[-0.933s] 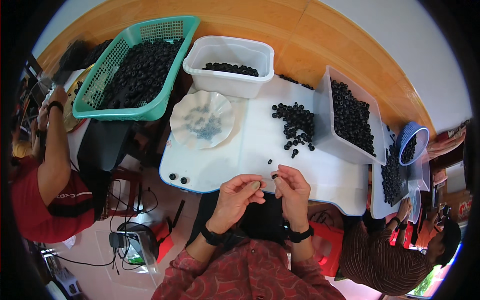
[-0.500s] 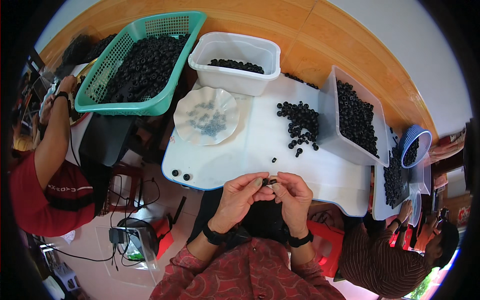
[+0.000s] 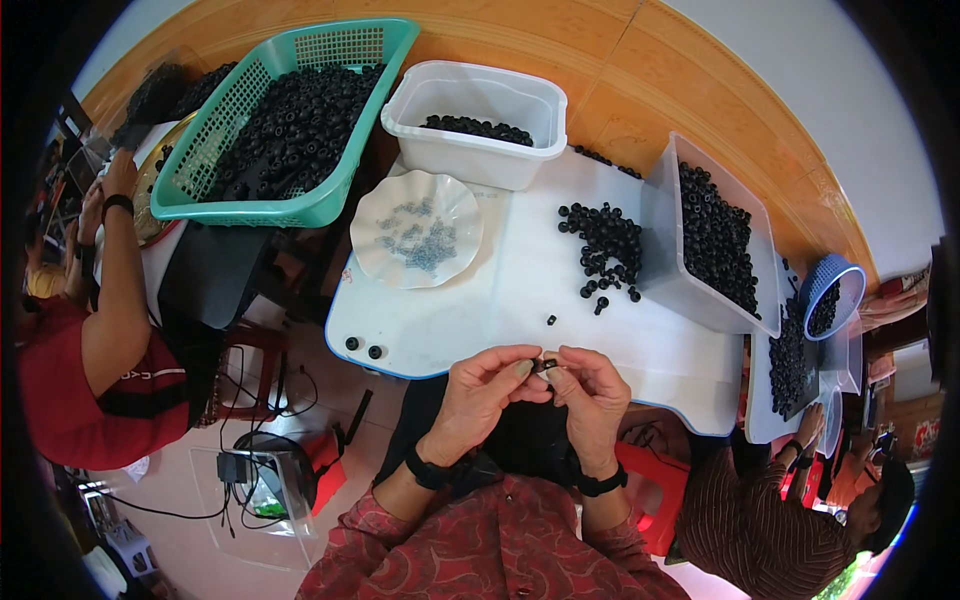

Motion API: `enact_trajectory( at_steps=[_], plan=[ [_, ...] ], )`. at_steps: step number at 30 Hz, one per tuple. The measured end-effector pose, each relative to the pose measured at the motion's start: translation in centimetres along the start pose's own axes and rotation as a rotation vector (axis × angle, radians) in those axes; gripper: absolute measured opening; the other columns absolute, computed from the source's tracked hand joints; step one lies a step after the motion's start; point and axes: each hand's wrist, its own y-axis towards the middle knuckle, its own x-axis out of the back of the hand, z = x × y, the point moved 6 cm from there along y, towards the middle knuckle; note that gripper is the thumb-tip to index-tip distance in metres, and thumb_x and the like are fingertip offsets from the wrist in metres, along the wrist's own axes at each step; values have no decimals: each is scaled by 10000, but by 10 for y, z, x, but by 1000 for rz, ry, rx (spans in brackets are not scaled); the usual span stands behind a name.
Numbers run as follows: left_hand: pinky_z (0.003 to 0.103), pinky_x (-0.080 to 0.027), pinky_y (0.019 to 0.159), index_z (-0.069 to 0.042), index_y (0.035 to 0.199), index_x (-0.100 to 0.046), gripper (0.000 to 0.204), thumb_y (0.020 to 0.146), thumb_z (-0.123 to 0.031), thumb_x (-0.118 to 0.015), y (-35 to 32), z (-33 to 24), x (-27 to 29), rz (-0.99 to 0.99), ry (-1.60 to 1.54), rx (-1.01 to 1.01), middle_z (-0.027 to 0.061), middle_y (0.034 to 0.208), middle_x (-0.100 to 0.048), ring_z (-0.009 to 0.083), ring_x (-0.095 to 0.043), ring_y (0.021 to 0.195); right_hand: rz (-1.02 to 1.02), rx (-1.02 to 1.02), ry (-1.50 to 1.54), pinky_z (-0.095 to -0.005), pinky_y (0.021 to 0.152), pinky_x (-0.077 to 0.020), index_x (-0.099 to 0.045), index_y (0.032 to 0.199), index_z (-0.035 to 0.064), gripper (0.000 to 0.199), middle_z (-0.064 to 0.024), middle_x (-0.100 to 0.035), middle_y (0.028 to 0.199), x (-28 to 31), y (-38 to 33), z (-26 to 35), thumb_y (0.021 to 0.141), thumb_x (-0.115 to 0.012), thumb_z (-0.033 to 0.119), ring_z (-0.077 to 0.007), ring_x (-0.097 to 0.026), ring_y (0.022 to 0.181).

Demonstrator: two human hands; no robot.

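In front of my body, just off the table's near edge, my left hand [image 3: 482, 398] and my right hand [image 3: 592, 405] meet fingertip to fingertip. Pinched between them is a small black part [image 3: 546, 366], mostly covered by thumbs and fingers. Its exact kind is too small to make out. Two black round parts [image 3: 363, 348] sit at the table's left corner, and a single small one [image 3: 551, 320] lies beyond my fingers. Further off is a loose heap of black round parts [image 3: 610, 240]. A white wavy-rimmed plate [image 3: 375, 262] bears many tiny clear pieces.
Along the back stand a green basket [image 3: 345, 205] and a white tub [image 3: 470, 165], both with black parts. At right, a translucent bin [image 3: 665, 270] of black parts is tipped toward a blue basket [image 3: 850, 285]. Co-workers sit left [image 3: 110, 400] and right [image 3: 750, 520]. Cables [image 3: 240, 470] lie left.
My hands stay together, with the black part shifted slightly between the fingertips. The co-worker's arm at left has moved. The whole view has shifted a little.
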Motion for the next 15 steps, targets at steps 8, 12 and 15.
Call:
enact_trajectory(
  at_steps=[8, 12, 15],
  plan=[
    [322, -608, 803, 44, 1183, -616, 235, 969, -40, -569, 0, 5, 8, -46, 68, 20, 129, 1080, -673, 155, -679, 875, -10, -11, 0, -174, 576, -447, -655, 1111, 11, 233, -33, -683, 952, -1, -1, -7, 881, -674, -23, -36, -565, 731],
    [329, -602, 829, 53, 1204, -607, 253, 974, -42, -557, 0, 5, 5, -20, -24, 32, 143, 1108, -667, 174, -681, 907, -12, -6, -9, -174, 571, -445, -654, 1111, 9, 232, -35, -687, 950, 0, -2, -8, 881, -674, -22, -36, -564, 724],
    [334, -599, 843, 58, 1219, -599, 266, 980, -44, -544, -1, 4, 5, -15, -67, 46, 150, 1118, -664, 184, -684, 922, -25, -7, -23, -174, 567, -444, -654, 1109, 7, 229, -38, -688, 946, -1, -2, -6, 882, -678, -16, -37, -563, 720]
  ],
)
